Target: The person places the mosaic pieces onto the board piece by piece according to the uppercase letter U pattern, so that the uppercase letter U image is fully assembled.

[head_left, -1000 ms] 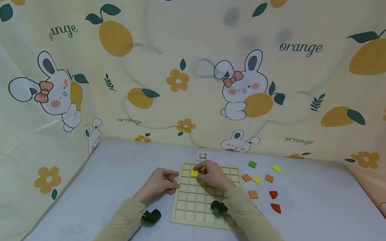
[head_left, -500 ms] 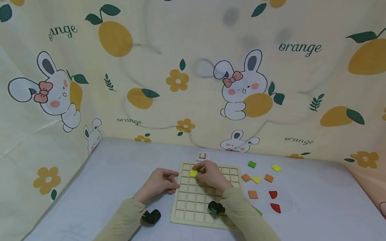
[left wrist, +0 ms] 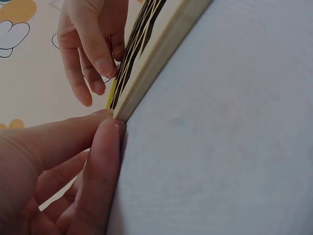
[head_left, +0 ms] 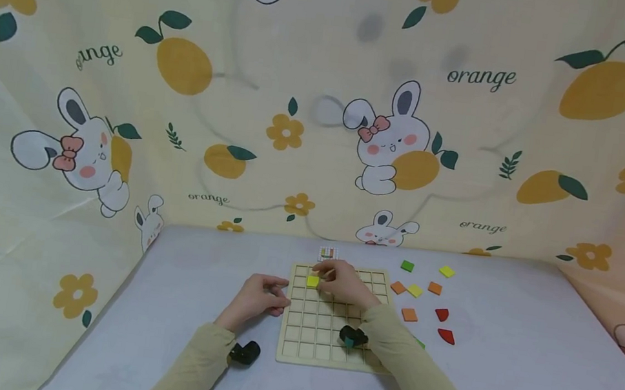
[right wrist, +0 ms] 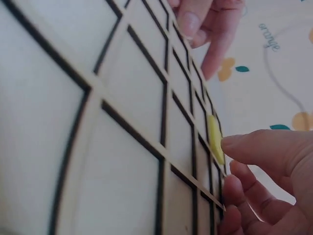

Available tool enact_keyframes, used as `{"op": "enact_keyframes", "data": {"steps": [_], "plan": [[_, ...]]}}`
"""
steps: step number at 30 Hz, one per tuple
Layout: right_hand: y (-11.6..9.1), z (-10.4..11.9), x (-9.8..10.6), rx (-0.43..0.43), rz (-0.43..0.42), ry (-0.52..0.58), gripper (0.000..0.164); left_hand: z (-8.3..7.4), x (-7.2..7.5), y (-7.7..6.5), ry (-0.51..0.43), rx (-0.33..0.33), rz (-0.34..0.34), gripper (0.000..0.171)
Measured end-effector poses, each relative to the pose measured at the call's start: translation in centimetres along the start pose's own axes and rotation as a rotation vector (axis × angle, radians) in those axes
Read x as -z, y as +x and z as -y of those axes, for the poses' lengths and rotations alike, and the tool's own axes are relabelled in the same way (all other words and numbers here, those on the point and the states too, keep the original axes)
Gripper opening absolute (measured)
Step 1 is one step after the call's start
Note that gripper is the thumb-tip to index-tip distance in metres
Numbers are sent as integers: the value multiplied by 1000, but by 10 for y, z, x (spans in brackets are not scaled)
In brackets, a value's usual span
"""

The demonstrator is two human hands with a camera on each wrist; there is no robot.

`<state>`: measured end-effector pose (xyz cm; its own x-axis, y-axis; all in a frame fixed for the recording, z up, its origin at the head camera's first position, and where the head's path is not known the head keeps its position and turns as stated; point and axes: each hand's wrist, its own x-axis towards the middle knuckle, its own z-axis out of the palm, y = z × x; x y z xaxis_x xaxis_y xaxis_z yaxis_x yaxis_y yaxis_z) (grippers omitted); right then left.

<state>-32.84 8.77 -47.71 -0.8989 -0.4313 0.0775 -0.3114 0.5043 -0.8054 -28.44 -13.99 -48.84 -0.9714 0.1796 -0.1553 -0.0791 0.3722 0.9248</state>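
Observation:
A pale wooden grid board (head_left: 321, 364) lies flat on the table, with a yellow square tile (head_left: 312, 281) in its upper left part. My left hand (head_left: 259, 299) is at the board's left edge; in the left wrist view its thumb and index fingertip (left wrist: 105, 147) pinch that edge. Just right of the tile, my right hand (head_left: 344, 282) hovers over the board with loosely bent fingers. In the right wrist view the right thumb (right wrist: 259, 147) tip overlaps the tile's side, while the other fingers spread beneath it, holding nothing. The right forearm hides the board's lower right corner.
Orange tiles (head_left: 409, 315), yellow tiles (head_left: 447, 271), a green tile (head_left: 407, 266) and red quarter-round pieces (head_left: 446, 336) lie right of the board. Another green piece (head_left: 418, 343) peeks from behind the right sleeve. A small printed pattern card (head_left: 328, 253) lies beyond the board's top edge.
The right fingers have drawn slightly off the yellow tile, which now shows more fully and sits a touch further left. The left hand stays at the board's edge.

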Motion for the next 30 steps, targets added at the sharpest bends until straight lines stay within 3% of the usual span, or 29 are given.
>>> {"op": "enact_keyframes", "data": {"steps": [6,15,24,30], "plan": [[-12,1,18,53,27,49,34,4,0,-1,3,-10,-11,50],[-43,-19,76,89,-37,16,35,0,-1,1,21,-28,-8,49],[-73,-52,134,12,-84,-154,37,3,-1,4,10,-30,2,50],[-92,-68,154,-23,-45,-179,41,3,-1,2,11,-18,-13,50]]}}
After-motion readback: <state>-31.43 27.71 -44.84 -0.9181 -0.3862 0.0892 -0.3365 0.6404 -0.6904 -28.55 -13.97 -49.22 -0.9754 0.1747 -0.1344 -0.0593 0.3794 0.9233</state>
